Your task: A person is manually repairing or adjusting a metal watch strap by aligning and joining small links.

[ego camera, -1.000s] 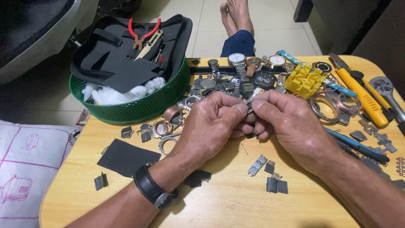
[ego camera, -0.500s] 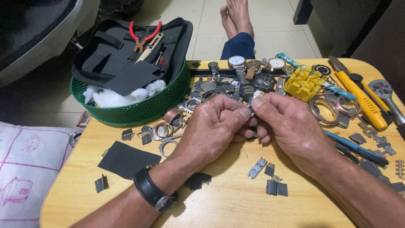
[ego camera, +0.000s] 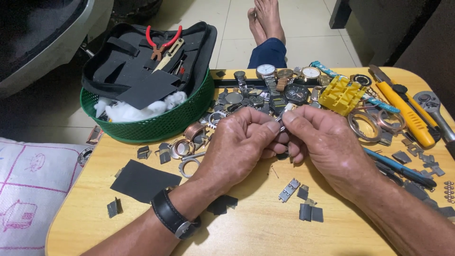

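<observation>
Both hands, left [ego camera: 239, 147] and right [ego camera: 322, 144], pinch a small metal piece [ego camera: 285, 113] with closed fingers; its axis tilts up-right above the tabletop [ego camera: 256, 227].

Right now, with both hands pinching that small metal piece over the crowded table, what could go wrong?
The small metal piece sits only between the fingertips of the left hand and right hand; if it slips, it may vanish among the watch parts below. A thin pin lies loose on the table by the wrists and could be brushed off. The loose links near the right forearm might also get swept aside.
</observation>
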